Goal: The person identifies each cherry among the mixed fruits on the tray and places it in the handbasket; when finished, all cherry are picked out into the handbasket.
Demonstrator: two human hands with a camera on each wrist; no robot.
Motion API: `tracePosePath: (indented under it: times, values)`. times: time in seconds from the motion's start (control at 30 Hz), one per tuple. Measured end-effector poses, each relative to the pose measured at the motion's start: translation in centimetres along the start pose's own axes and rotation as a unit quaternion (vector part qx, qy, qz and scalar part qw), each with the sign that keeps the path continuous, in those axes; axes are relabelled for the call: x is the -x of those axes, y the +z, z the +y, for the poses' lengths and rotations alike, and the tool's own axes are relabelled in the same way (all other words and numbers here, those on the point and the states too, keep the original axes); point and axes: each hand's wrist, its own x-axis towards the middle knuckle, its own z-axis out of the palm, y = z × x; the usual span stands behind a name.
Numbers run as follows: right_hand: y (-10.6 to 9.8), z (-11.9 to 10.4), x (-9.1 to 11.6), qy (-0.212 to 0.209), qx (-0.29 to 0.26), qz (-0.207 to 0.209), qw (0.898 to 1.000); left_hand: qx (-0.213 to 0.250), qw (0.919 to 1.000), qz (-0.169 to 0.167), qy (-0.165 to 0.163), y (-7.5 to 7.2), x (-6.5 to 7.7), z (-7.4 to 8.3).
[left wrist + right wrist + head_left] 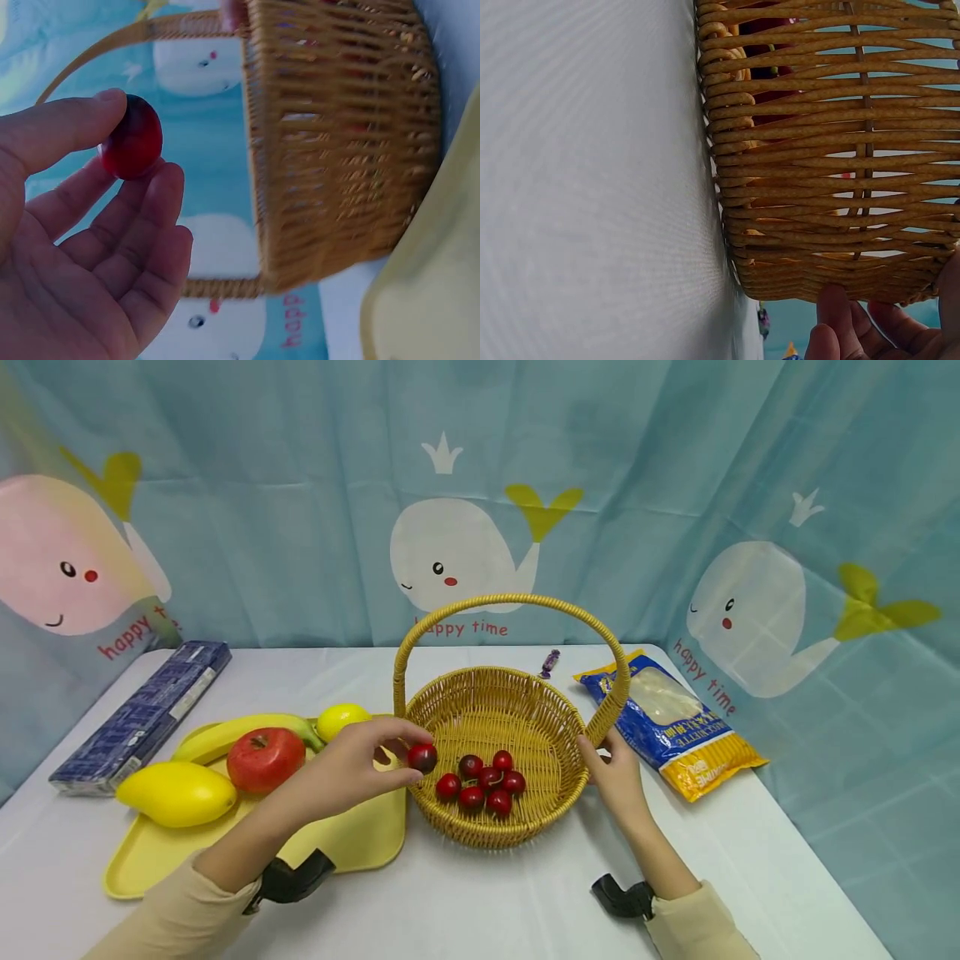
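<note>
My left hand (pixel 365 768) pinches a dark red cherry (pixel 133 139) between thumb and fingers. In the head view that cherry is at the left rim of a yellow-brown wicker basket (pixel 487 839) with a tall hooped handle. Several red cherries (pixel 498 803) lie together on the basket's floor, toward its near side. At the right side, my right hand (pixel 613 777) grips the basket by its rim, near the foot of the handle. The right wrist view shows its fingertips (pixel 834 311) against the woven outer wall.
Left of the basket, a yellow tray (pixel 360 847) bears a banana (pixel 240 731), a red apple (pixel 266 760), a lemon (pixel 341 720) and a yellow mango-shaped fruit (pixel 176 793). A dark blue box (pixel 142 718) lies behind. Right are a blue-yellow bag (pixel 675 727) and a purple-wrapped candy (pixel 551 662).
</note>
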Motion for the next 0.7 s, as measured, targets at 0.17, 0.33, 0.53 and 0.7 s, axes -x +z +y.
tracePosePath:
  times: [0.17,0.33,0.53,0.7]
  values:
    - [0.0,0.0,0.1,0.0,-0.002,0.004,1.0,-0.012,0.9995,-0.029,0.009,1.7,-2.4,-0.2]
    - [0.2,-0.2,-0.2,0.0,-0.006,0.002,1.0,-0.033,0.9983,-0.046,0.008,3.0,-4.9,-1.0]
    - [0.4,-0.1,-0.2,0.003,-0.006,-0.01,1.0,-0.07,0.9947,-0.071,-0.027,4.1,-7.4,-1.7]
    - [0.2,-0.1,0.1,0.013,-0.009,0.001,1.0,-0.117,0.9878,-0.094,-0.042,5.0,-9.4,-1.5]
